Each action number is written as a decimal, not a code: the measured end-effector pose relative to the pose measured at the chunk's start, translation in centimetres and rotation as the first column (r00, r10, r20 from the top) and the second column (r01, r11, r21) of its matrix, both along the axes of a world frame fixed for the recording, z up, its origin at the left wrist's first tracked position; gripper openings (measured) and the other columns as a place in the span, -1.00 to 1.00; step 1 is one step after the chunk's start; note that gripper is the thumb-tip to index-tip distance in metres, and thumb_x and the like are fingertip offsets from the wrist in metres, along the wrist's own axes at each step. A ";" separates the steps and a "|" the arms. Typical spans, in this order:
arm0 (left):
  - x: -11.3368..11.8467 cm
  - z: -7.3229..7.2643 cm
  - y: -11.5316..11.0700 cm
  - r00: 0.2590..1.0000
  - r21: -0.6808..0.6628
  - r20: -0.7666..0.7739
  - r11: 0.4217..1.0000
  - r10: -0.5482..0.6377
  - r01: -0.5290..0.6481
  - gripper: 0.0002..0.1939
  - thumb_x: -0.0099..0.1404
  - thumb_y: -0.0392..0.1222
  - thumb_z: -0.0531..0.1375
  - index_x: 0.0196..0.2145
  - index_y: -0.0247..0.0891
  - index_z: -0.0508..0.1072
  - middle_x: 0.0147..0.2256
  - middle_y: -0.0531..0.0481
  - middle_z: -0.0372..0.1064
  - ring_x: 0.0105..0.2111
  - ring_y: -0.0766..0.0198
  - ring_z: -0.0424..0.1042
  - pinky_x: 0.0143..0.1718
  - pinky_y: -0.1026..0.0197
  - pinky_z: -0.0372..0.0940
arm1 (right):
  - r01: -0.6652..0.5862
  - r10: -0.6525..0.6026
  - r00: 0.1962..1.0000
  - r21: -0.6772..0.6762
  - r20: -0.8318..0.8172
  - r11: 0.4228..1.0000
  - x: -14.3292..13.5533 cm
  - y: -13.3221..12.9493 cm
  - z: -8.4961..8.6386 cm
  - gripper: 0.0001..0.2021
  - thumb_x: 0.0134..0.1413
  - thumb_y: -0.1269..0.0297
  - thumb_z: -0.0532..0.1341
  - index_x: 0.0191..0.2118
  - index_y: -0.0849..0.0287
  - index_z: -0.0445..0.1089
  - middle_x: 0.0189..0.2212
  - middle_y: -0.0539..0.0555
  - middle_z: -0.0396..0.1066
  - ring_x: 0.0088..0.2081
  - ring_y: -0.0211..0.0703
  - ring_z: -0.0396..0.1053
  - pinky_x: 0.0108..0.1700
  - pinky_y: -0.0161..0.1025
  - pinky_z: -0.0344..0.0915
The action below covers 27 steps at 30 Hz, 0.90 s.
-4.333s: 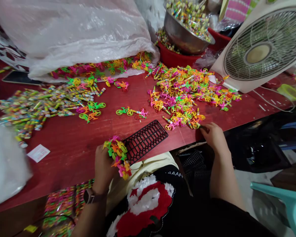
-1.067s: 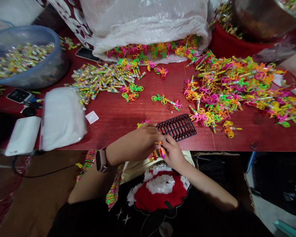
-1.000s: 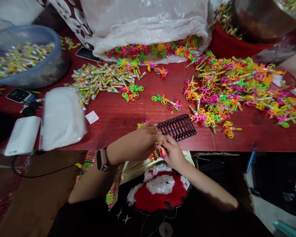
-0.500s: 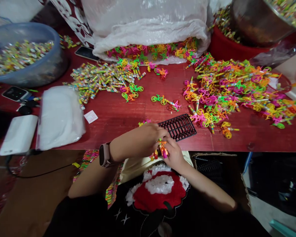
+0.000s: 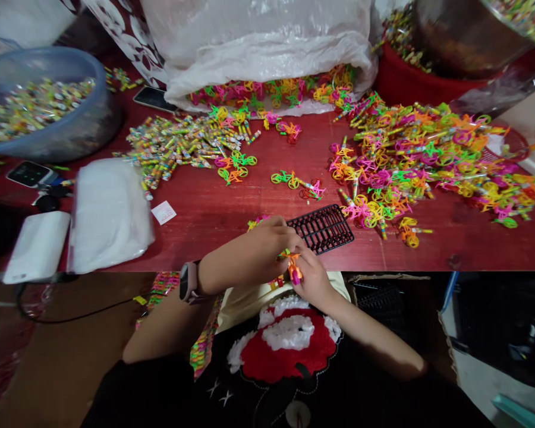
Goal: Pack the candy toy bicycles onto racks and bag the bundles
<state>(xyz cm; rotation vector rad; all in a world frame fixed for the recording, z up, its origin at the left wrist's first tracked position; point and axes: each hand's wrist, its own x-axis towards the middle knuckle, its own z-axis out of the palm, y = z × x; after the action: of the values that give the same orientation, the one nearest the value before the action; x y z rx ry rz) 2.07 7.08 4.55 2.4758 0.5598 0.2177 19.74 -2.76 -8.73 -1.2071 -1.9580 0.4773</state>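
My left hand (image 5: 267, 249), wearing a wristwatch (image 5: 190, 282), is closed and meets my right hand (image 5: 312, 278) at the table's front edge. Between them is a small orange plastic toy bicycle (image 5: 293, 267) with a pink part at its lower end. Both hands are closed on it, though the left fingertips are mostly hidden. Just past the fingers lies a black plastic toy abacus (image 5: 323, 229), flat on the red table (image 5: 232, 220). A few red and yellow bits (image 5: 277, 282) show below my left hand.
Toy bicycles (image 5: 410, 154) are heaped at right, others spill from a white plastic bag (image 5: 267, 53). Small printed tubes (image 5: 173, 142) form a pile left of centre. A blue basin (image 5: 71, 137), clear bags (image 5: 109, 220) and a white power bank (image 5: 35, 246) stand at left.
My hands stay together and have shifted only slightly. The orange toy bicycle has turned a little between them, and fewer of the red and yellow bits below my left hand show.
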 end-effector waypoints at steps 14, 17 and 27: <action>0.1 -0.9 -0.8 0.997 0.087 -0.019 0.994 0.070 -0.068 -0.84 0.36 -0.44 0.10 -0.16 -0.29 0.41 -0.20 -0.09 0.45 -0.14 0.14 0.43 0.12 -0.03 0.34 | -0.018 0.015 1.000 -0.106 -0.021 0.994 -0.1 0.4 1.2 -0.86 0.26 0.48 0.13 -0.22 0.12 0.39 -0.15 0.18 0.43 -0.08 0.02 0.45 -0.07 -0.05 0.49; -0.3 -1.1 -0.5 0.997 0.085 0.001 0.993 0.079 -0.078 -0.83 0.35 -0.44 0.10 -0.15 -0.30 0.40 -0.18 -0.11 0.44 -0.14 0.12 0.41 0.04 -0.01 0.37 | -0.046 0.049 0.999 -0.170 0.015 0.984 0.1 1.0 2.2 -0.80 0.17 0.56 0.14 -0.19 0.13 0.40 -0.08 0.20 0.44 -0.03 0.02 0.46 -0.04 -0.10 0.48; -1.4 -0.4 -0.6 0.999 -0.012 0.032 0.999 0.029 -0.029 -0.88 0.41 -0.28 0.12 -0.10 -0.28 0.35 -0.18 -0.13 0.40 -0.14 0.09 0.37 0.16 -0.14 0.34 | -0.084 0.108 0.989 -0.220 0.099 0.972 0.0 1.6 2.7 -0.82 0.24 0.54 0.12 -0.21 0.15 0.41 -0.12 0.18 0.44 -0.10 -0.03 0.47 -0.08 -0.11 0.47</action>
<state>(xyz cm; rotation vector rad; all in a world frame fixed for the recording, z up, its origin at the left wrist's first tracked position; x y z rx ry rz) 0.64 6.46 4.16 2.4496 0.5826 0.2641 19.73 -1.19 -6.05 -1.3007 -2.1082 0.7018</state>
